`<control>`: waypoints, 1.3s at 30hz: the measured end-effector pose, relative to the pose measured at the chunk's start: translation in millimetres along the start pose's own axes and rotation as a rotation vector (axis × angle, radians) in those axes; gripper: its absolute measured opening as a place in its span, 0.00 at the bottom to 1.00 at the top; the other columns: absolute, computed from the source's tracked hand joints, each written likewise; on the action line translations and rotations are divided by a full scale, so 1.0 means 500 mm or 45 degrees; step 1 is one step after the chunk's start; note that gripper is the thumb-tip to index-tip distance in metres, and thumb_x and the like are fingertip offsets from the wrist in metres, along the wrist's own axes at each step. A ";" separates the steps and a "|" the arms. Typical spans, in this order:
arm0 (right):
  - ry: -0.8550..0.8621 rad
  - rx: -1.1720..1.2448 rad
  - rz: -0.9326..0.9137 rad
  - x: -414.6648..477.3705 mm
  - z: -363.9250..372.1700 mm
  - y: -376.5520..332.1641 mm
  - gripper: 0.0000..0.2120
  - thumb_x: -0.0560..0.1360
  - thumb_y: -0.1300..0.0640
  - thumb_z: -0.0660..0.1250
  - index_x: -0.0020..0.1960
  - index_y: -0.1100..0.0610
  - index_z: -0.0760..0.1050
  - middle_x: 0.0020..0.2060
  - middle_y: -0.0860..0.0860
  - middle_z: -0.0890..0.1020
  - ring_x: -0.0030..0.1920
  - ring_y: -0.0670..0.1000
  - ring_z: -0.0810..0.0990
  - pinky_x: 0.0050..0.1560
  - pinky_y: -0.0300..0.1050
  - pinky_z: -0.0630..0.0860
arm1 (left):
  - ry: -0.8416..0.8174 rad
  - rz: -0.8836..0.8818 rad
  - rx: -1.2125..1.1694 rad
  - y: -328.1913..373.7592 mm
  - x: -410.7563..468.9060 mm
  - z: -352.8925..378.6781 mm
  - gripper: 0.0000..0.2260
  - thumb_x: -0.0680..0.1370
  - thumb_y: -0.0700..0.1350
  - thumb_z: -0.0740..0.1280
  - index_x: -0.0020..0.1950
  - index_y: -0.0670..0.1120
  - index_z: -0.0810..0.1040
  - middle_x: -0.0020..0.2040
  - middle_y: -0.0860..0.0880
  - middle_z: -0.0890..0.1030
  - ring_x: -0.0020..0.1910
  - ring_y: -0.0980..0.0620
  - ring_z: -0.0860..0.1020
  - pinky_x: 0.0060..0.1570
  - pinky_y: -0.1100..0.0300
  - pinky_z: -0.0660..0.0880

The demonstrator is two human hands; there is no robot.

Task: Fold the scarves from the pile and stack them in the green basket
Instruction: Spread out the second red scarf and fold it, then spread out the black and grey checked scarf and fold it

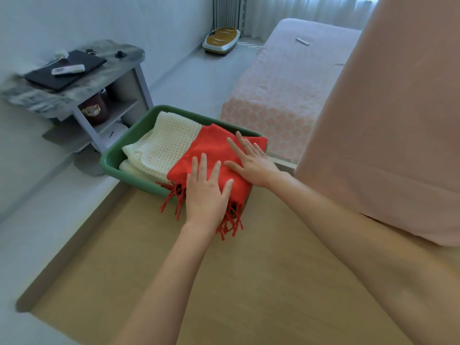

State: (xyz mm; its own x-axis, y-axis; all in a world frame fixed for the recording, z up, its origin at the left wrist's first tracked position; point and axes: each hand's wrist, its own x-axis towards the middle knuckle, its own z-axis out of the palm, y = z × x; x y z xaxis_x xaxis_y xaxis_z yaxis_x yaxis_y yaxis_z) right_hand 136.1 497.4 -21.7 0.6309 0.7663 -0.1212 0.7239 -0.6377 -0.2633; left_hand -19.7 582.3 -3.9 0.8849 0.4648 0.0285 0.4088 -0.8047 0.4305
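- Wooden table point(199, 282) bears the green basket point(110, 159) at its far edge.
- Left hand point(206, 192) and right hand point(251, 163): fingers straight, spread, pressing flat on the folded red scarf point(211, 150) in the basket.
- White scarf point(169, 143) lies left of the fingertips.
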 end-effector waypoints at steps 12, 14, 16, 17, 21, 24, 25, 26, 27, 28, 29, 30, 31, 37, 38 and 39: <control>-0.050 -0.019 0.048 -0.012 -0.002 -0.018 0.33 0.80 0.39 0.49 0.78 0.52 0.42 0.78 0.51 0.46 0.77 0.52 0.45 0.76 0.50 0.40 | -0.187 -0.211 0.251 0.004 0.007 0.003 0.30 0.80 0.61 0.52 0.78 0.46 0.53 0.78 0.41 0.51 0.77 0.44 0.47 0.73 0.47 0.46; 0.041 0.121 0.027 -0.063 -0.007 0.002 0.32 0.81 0.42 0.51 0.78 0.52 0.44 0.78 0.50 0.46 0.77 0.50 0.45 0.76 0.48 0.39 | -0.008 -0.124 0.223 0.026 -0.015 -0.005 0.27 0.81 0.56 0.55 0.76 0.45 0.59 0.77 0.40 0.57 0.77 0.43 0.50 0.73 0.47 0.47; 0.138 0.267 0.022 -0.129 -0.010 0.025 0.30 0.81 0.44 0.54 0.78 0.52 0.48 0.78 0.49 0.48 0.77 0.48 0.47 0.76 0.46 0.40 | 0.159 0.005 0.109 0.057 -0.039 -0.003 0.22 0.80 0.49 0.61 0.72 0.43 0.67 0.73 0.39 0.64 0.75 0.42 0.57 0.72 0.47 0.53; 0.181 0.338 0.032 -0.167 -0.012 0.036 0.29 0.81 0.46 0.56 0.78 0.53 0.51 0.78 0.49 0.50 0.77 0.49 0.49 0.76 0.46 0.42 | 0.206 0.068 0.033 0.076 -0.051 -0.001 0.20 0.79 0.46 0.63 0.70 0.42 0.70 0.70 0.39 0.69 0.72 0.41 0.63 0.70 0.47 0.58; 0.206 0.546 0.184 -0.359 -0.010 0.098 0.27 0.80 0.50 0.61 0.76 0.54 0.59 0.76 0.50 0.57 0.75 0.49 0.55 0.74 0.44 0.51 | 0.152 0.227 -0.204 0.189 -0.117 0.040 0.16 0.75 0.38 0.67 0.62 0.40 0.77 0.56 0.39 0.80 0.59 0.39 0.76 0.60 0.47 0.70; 0.162 0.657 0.380 -0.528 -0.003 0.172 0.23 0.79 0.54 0.63 0.73 0.56 0.65 0.73 0.52 0.65 0.73 0.49 0.62 0.71 0.37 0.56 | -0.075 0.304 -0.271 0.303 -0.178 0.086 0.16 0.77 0.39 0.65 0.64 0.41 0.76 0.58 0.41 0.79 0.59 0.41 0.75 0.58 0.53 0.68; 0.151 0.703 0.469 -0.589 -0.005 0.199 0.22 0.79 0.55 0.63 0.72 0.57 0.66 0.71 0.52 0.68 0.72 0.49 0.64 0.68 0.32 0.58 | -0.185 0.320 -0.275 0.341 -0.198 0.109 0.16 0.78 0.40 0.63 0.66 0.42 0.74 0.61 0.42 0.78 0.60 0.42 0.74 0.58 0.55 0.67; 0.150 0.747 0.559 -0.649 -0.006 0.231 0.21 0.79 0.57 0.63 0.71 0.57 0.67 0.69 0.52 0.70 0.69 0.49 0.67 0.63 0.26 0.58 | -0.299 0.324 -0.285 0.380 -0.218 0.134 0.17 0.79 0.40 0.61 0.68 0.43 0.71 0.63 0.43 0.77 0.62 0.43 0.73 0.59 0.56 0.66; 0.147 0.786 0.651 -0.711 -0.006 0.263 0.20 0.80 0.58 0.62 0.70 0.58 0.68 0.67 0.51 0.71 0.67 0.47 0.68 0.59 0.22 0.58 | -0.416 0.326 -0.293 0.417 -0.240 0.160 0.17 0.80 0.41 0.60 0.69 0.44 0.70 0.64 0.43 0.75 0.63 0.44 0.73 0.59 0.56 0.66; 0.153 0.808 0.747 -0.773 -0.007 0.296 0.19 0.80 0.58 0.62 0.70 0.58 0.68 0.66 0.50 0.72 0.66 0.46 0.69 0.57 0.21 0.58 | -0.517 0.334 -0.301 0.454 -0.262 0.187 0.17 0.80 0.41 0.60 0.69 0.44 0.70 0.65 0.43 0.75 0.63 0.45 0.73 0.59 0.57 0.67; 0.181 0.800 0.836 -0.836 -0.005 0.331 0.19 0.80 0.58 0.61 0.70 0.57 0.68 0.66 0.50 0.72 0.66 0.46 0.69 0.57 0.23 0.58 | -0.596 0.349 -0.298 0.490 -0.285 0.214 0.17 0.80 0.42 0.60 0.69 0.44 0.70 0.65 0.43 0.75 0.64 0.46 0.72 0.60 0.57 0.67; 0.222 0.779 0.922 -0.897 -0.001 0.368 0.18 0.80 0.57 0.61 0.70 0.57 0.69 0.67 0.50 0.72 0.67 0.47 0.69 0.59 0.26 0.58 | -0.655 0.374 -0.278 0.526 -0.307 0.242 0.16 0.80 0.42 0.60 0.69 0.44 0.71 0.65 0.44 0.74 0.64 0.46 0.72 0.61 0.57 0.67; 0.269 0.756 1.003 -0.956 0.002 0.403 0.18 0.80 0.57 0.61 0.69 0.57 0.69 0.68 0.50 0.73 0.67 0.47 0.70 0.60 0.29 0.59 | -0.704 0.409 -0.238 0.562 -0.328 0.267 0.16 0.80 0.43 0.60 0.69 0.45 0.71 0.65 0.44 0.74 0.65 0.47 0.72 0.61 0.58 0.67; 0.461 0.614 1.511 -1.251 0.021 0.581 0.19 0.79 0.56 0.62 0.69 0.55 0.69 0.68 0.52 0.73 0.68 0.53 0.70 0.65 0.45 0.66 | -0.924 0.581 -0.118 0.752 -0.436 0.387 0.18 0.81 0.46 0.59 0.71 0.47 0.68 0.68 0.46 0.73 0.67 0.49 0.70 0.62 0.60 0.65; 0.488 0.585 1.575 -1.285 0.025 0.606 0.20 0.79 0.56 0.62 0.70 0.55 0.68 0.69 0.52 0.71 0.69 0.53 0.69 0.66 0.47 0.66 | -0.948 0.596 -0.118 0.777 -0.450 0.403 0.18 0.81 0.47 0.59 0.71 0.46 0.68 0.68 0.45 0.73 0.67 0.48 0.70 0.63 0.59 0.65; 0.519 0.570 1.642 -1.316 0.029 0.629 0.21 0.79 0.56 0.62 0.71 0.55 0.66 0.70 0.52 0.70 0.69 0.53 0.68 0.66 0.48 0.66 | -0.965 0.613 -0.115 0.802 -0.464 0.420 0.18 0.81 0.47 0.59 0.71 0.46 0.67 0.68 0.45 0.72 0.67 0.48 0.70 0.63 0.59 0.65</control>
State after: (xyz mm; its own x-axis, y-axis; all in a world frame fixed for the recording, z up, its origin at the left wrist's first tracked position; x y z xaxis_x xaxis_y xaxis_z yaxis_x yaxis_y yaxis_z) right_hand -55.3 -206.2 -38.7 0.8602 -0.4467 -0.2459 -0.5090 -0.7232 -0.4669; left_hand -14.2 74.5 -27.3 0.8787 -0.3088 -0.3642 -0.0349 -0.8022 0.5960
